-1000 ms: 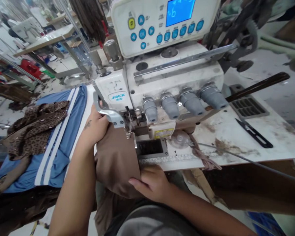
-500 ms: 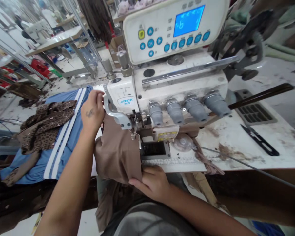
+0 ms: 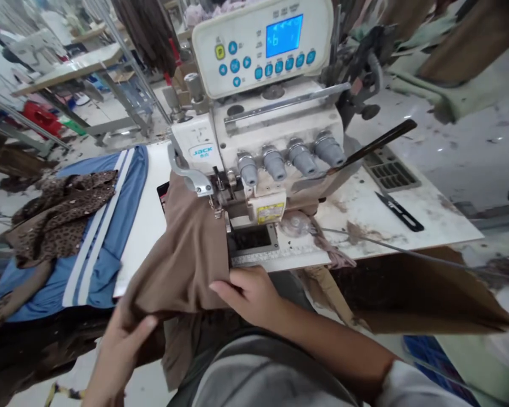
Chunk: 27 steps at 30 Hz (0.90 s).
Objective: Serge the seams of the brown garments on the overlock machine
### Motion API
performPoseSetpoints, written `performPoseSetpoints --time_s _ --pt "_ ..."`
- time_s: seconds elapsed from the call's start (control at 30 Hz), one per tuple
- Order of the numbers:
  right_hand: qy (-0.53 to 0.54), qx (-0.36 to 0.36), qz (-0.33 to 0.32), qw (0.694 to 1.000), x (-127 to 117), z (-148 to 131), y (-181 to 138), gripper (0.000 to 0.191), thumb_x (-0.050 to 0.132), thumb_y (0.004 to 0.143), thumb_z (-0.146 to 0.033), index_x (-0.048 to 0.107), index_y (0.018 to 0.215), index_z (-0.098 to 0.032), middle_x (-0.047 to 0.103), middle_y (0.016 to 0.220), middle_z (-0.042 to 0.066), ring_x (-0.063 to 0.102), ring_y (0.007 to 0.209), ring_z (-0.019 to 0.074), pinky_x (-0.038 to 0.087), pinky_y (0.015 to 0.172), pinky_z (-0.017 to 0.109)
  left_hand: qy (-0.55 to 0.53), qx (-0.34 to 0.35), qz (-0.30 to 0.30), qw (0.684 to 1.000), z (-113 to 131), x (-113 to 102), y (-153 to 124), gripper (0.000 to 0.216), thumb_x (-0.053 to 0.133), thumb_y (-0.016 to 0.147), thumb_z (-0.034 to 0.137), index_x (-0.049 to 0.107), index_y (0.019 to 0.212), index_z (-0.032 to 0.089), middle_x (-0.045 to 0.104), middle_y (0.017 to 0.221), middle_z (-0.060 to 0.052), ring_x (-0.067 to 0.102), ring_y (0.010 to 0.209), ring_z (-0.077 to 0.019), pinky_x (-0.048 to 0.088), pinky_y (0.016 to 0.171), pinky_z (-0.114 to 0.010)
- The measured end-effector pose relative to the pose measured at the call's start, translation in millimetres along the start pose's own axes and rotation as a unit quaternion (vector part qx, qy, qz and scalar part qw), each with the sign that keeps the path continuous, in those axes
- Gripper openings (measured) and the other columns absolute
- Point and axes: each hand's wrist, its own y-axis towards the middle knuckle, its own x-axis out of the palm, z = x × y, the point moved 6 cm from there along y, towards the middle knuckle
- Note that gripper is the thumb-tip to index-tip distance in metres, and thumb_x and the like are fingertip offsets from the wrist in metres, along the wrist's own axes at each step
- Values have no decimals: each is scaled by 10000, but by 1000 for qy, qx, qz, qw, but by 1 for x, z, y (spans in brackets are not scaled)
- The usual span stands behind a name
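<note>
left hand (image 3: 119, 342) moved down brown cloth (image 3: 190, 249) | snips (image 3: 402, 213) near sewing machine (image 3: 280, 125)

A grey, softly creased cloth garment (image 3: 263, 376) spans the bottom centre of the frame; a pale grey cloth sleeve (image 3: 407, 389) ends at lower right, leaving the forearm (image 3: 335, 339) bare.

Soft, matt brown cloth (image 3: 186, 254) sits at eight o'clock; thin blue fabric (image 3: 131, 192) with a slight sheen, at nine. At twelve, a smooth plastic panel (image 3: 254, 70) frames a glossy screen (image 3: 284, 37). Toward one: a shiny metal bar (image 3: 288, 103), matt plastic dials (image 3: 302, 158). Three: smooth white surface (image 3: 443, 226). Four: dull cardboard (image 3: 432, 305).
</note>
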Motion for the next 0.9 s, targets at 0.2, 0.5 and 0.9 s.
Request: performPoseSetpoints --time_s 0.2,0.5,0.9 --pt "-3 19 -6 1000 -5 -6 2 539 600 1043 -378 294 634 -205 246 565 -84 276 515 86 196 531 255 -58 -46 57 996 -3 -20 -14 673 873 606 681 762 1089 225 802 1071 -89 693 1186 -382 591 1009 -490" --pt "-4 57 -1 998 -3 1 0 523 579 1037 -423 334 628 -208 279 570 -76 309 535 97 226 550 266 -9 -65 18 998 3 -19 -22 674 946 560 574 780 1118 234 811 1060 -97 680 1222 -406 529 1105 -528" --pt "170 160 -5 972 4 21 7 499 559 1002 -537 359 669 -224 266 654 -63 292 598 110 240 529 242 -30 -82 20 996 -14 -35 -24 620 946 533 560 797 1041 238 815 1022 -78 712 1148 -414 570 1035 -514"
